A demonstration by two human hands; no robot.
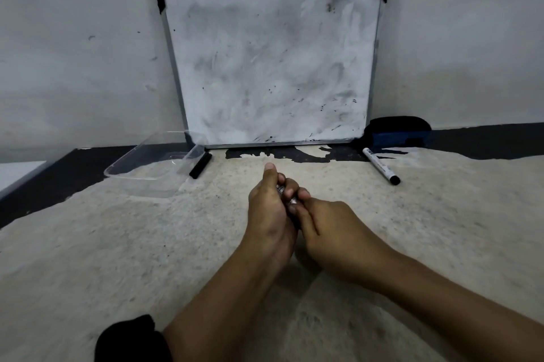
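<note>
Marker pen with a pale printed barrel (284, 191) clasped in both hands

We hold our two hands together above the speckled beige surface (117, 244), in front of the smeared, metal-framed whiteboard (270, 67) that leans against the wall. Our left hand (269, 211) curls its fingers round the marker pen, thumb pointing up. Our right hand (332, 232) pinches the same pen from the right, its fingertips touching those of the left. Only a short stretch of barrel shows between the fingers.

A clear plastic tub (156, 165) sits to the left, with a black pen (200, 165) just beside its right wall. A white marker with a black cap (381, 165) lies well to the right, near a blue and black board eraser (397, 132) at the whiteboard's lower right corner.
</note>
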